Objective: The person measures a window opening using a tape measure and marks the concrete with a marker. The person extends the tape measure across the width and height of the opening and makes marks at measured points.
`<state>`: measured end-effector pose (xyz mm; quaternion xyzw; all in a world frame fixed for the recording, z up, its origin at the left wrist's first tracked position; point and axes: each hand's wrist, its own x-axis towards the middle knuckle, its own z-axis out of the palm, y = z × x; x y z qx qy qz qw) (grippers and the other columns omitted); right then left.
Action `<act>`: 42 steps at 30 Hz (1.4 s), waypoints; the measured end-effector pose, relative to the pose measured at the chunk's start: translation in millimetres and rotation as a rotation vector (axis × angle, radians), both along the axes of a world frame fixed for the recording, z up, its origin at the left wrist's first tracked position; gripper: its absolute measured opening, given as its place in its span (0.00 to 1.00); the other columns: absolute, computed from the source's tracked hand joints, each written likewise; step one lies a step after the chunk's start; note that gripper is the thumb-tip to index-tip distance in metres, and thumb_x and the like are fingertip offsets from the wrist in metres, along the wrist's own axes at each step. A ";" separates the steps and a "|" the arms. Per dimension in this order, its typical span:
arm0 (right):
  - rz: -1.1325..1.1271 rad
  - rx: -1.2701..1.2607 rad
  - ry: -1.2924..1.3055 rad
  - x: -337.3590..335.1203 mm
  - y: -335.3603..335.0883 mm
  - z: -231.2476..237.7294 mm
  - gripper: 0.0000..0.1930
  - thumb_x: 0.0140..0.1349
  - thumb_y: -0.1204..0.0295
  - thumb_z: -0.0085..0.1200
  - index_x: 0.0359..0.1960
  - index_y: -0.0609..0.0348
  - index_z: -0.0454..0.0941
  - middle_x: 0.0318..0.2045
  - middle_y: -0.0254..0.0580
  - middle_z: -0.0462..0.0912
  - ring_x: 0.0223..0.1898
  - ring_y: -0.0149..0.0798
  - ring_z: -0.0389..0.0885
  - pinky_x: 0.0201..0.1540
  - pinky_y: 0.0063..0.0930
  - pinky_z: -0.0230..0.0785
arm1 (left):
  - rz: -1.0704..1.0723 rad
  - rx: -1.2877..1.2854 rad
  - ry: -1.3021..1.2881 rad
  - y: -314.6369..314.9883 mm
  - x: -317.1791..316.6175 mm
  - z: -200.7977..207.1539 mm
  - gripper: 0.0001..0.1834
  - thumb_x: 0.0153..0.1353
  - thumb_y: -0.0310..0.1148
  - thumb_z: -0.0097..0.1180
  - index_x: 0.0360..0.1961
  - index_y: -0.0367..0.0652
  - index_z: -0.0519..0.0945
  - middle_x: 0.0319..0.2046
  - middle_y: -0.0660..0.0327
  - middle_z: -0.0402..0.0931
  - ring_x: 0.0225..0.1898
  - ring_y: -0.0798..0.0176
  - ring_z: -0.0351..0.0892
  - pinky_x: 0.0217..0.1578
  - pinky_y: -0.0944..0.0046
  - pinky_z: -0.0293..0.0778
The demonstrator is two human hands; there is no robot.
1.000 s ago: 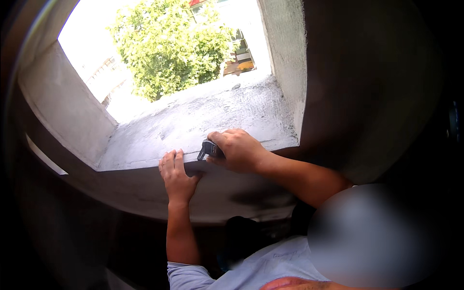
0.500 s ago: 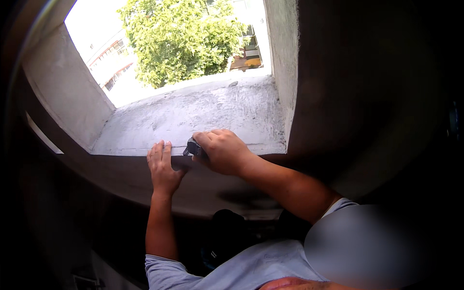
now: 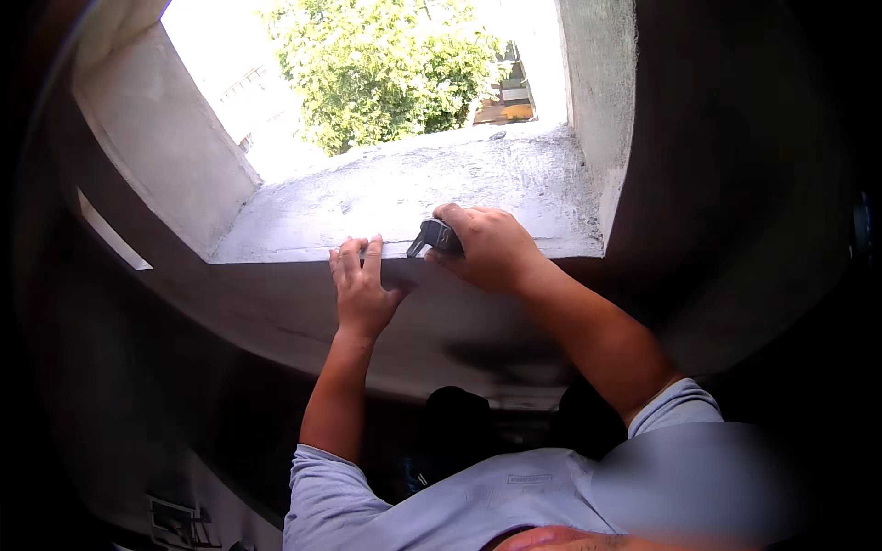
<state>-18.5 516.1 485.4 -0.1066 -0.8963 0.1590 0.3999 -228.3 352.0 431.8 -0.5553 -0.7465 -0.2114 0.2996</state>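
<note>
A small black hand tool (image 3: pixel 441 236), with a compact body and a short arm slanting down to the left, rests at the front edge of the pale plastered window sill (image 3: pixel 312 216). My right hand (image 3: pixel 487 241) is closed round its right side; the exact kind of tool does not show. To its left, my left hand (image 3: pixel 364 289) lies with fingertips on the sill's edge and thumb spread toward the tool. Its fingers are stretched out, and I see nothing held in them. A short gap separates the two hands.
Thick plastered side walls frame the opening, left (image 3: pixel 165 129) and right (image 3: pixel 602 110). Outside stands a leafy tree (image 3: pixel 386 73) in bright light. Below the sill is a shadowed wall (image 3: pixel 441 340). A dark frame-like object (image 3: pixel 175 522) lies at the lower left.
The sill, both hands and the tool appear farther right and higher as the view shifts. The right hand still grips the tool, and the gap between the hands looks slightly wider.
</note>
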 end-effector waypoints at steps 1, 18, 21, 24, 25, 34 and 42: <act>-0.012 -0.011 -0.015 -0.5 -1.4 1.0 0.27 0.63 0.53 0.70 0.54 0.60 0.80 0.41 0.56 0.89 0.46 0.60 0.88 0.50 0.51 0.78 | -0.008 0.008 -0.005 -1.1 -0.9 -2.3 0.53 0.46 0.54 0.82 0.69 0.35 0.77 0.62 0.51 0.70 0.68 0.44 0.69 0.77 0.28 0.51; -0.064 -0.187 -0.095 -0.8 -14.4 8.8 0.28 0.63 0.51 0.73 0.56 0.55 0.81 0.40 0.52 0.90 0.45 0.55 0.90 0.51 0.45 0.81 | -0.307 0.235 -0.123 -37.7 -4.6 15.2 0.26 0.58 0.38 0.75 0.56 0.36 0.84 0.58 0.47 0.79 0.62 0.45 0.78 0.63 0.47 0.75; -0.048 -0.201 -0.079 0.2 -14.1 9.4 0.27 0.64 0.51 0.73 0.55 0.56 0.81 0.40 0.52 0.90 0.44 0.54 0.90 0.49 0.44 0.81 | -0.132 0.106 0.043 -30.5 -3.1 6.0 0.30 0.59 0.40 0.74 0.60 0.37 0.83 0.67 0.44 0.75 0.71 0.41 0.72 0.68 0.44 0.71; -0.043 -0.214 -0.083 1.0 -14.2 10.2 0.27 0.64 0.52 0.73 0.55 0.57 0.81 0.39 0.52 0.90 0.43 0.53 0.91 0.49 0.44 0.81 | -0.237 0.172 -0.089 -34.5 1.4 1.5 0.26 0.60 0.39 0.73 0.56 0.35 0.85 0.63 0.43 0.80 0.70 0.39 0.74 0.69 0.41 0.70; -0.043 -0.212 -0.079 1.4 -13.0 10.4 0.27 0.64 0.53 0.73 0.55 0.57 0.81 0.39 0.51 0.90 0.43 0.53 0.91 0.49 0.44 0.81 | -0.288 0.209 -0.132 -34.7 1.1 2.4 0.25 0.60 0.38 0.73 0.55 0.35 0.85 0.61 0.43 0.82 0.69 0.40 0.76 0.69 0.41 0.70; 0.046 -0.163 0.139 0.4 0.0 1.5 0.28 0.63 0.63 0.72 0.64 0.54 0.80 0.49 0.51 0.88 0.50 0.54 0.88 0.55 0.45 0.80 | -0.606 0.334 -0.527 -4.9 57.9 61.8 0.20 0.64 0.33 0.71 0.54 0.35 0.85 0.52 0.47 0.86 0.56 0.49 0.85 0.59 0.54 0.78; -0.180 0.073 0.083 -3.2 -3.8 0.8 0.25 0.60 0.69 0.63 0.62 0.46 0.85 0.39 0.46 0.87 0.44 0.53 0.87 0.50 0.47 0.81 | -0.530 0.269 -0.693 37.0 96.2 64.5 0.17 0.63 0.34 0.72 0.49 0.36 0.84 0.43 0.51 0.88 0.49 0.54 0.89 0.52 0.55 0.82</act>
